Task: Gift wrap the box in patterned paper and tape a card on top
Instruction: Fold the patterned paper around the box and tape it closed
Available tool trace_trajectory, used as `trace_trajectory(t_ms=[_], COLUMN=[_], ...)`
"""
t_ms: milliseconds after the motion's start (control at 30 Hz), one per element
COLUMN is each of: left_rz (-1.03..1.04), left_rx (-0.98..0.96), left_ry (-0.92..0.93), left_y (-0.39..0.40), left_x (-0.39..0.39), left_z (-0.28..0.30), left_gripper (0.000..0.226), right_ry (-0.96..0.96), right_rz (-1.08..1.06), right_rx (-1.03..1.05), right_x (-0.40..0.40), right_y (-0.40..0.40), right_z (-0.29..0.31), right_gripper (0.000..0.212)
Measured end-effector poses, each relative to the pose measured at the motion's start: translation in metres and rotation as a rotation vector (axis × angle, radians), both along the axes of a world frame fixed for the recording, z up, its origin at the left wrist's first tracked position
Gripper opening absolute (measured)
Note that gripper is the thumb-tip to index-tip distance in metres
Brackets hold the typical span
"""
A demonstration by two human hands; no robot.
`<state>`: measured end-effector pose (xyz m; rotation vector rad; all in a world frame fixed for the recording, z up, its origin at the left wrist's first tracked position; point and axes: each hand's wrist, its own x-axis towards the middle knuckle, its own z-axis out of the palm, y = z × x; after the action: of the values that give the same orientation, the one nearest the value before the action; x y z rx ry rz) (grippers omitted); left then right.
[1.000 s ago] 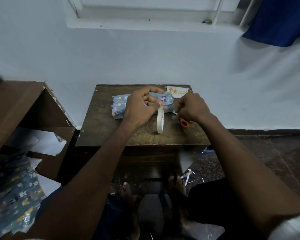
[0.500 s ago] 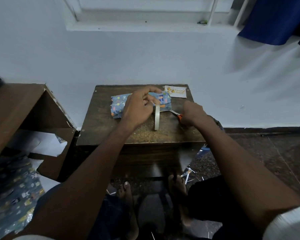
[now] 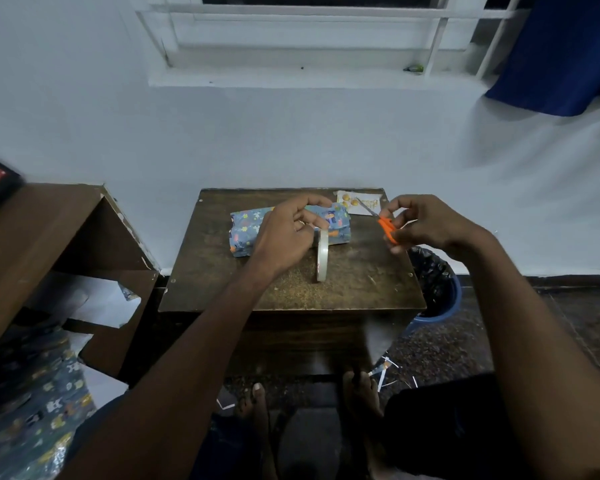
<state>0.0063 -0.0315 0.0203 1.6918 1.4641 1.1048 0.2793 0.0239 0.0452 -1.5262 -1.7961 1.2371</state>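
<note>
The box wrapped in blue patterned paper [image 3: 246, 230] lies on the small brown table [image 3: 361, 271]. In front of it my left hand [image 3: 288, 233] holds the clear tape roll [image 3: 322, 254], which stands on edge on the table. My right hand [image 3: 426, 225] is raised off the table's right side and grips the orange-handled scissors [image 3: 386, 227], blades pointing up-left toward the card. The white card with yellow print [image 3: 361, 202] lies at the back right corner, partly behind the scissor blades.
A brown shelf unit [image 3: 49, 230] stands to the left with white paper and spare patterned wrapping paper [image 3: 32, 410] below it. A blue bin with a black liner [image 3: 437, 285] sits right of the table. Paper scraps [image 3: 383, 370] lie on the floor by my feet.
My right hand has picked the scissors up off the table and lifted them to the right. My left hand and the tape roll have stayed in front of the box.
</note>
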Motion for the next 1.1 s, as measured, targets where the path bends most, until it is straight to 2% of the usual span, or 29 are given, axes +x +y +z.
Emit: trace_trajectory(t_ms=[67,233,733,1100], left_rz=[-0.001,-0.005,-0.064,-0.064], left_rx=[-0.001,0.007,0.042,0.053], left_ry=[0.007,-0.004,0.087,0.097], left_y=[0.001,0.003,0.004,0.003], left_x=[0.0,-0.002,-0.004,-0.005], left_z=[-0.001,-0.004,-0.005,-0.001], left_gripper=[0.055,0.056,0.062,0.061], right_ry=[0.032,-0.064,-0.234,-0.247], right_rz=[0.073,0.237,0.205,0.182], right_rx=[0.053,0.122,0.294,0.383], right_x=[-0.003,-0.017,-0.032,-0.038], right_y=[-0.001,-0.003,0.002,0.006], right_z=[0.002,0.0,-0.008,-0.011], right_gripper=[0.034,0.041,0.046,0.042])
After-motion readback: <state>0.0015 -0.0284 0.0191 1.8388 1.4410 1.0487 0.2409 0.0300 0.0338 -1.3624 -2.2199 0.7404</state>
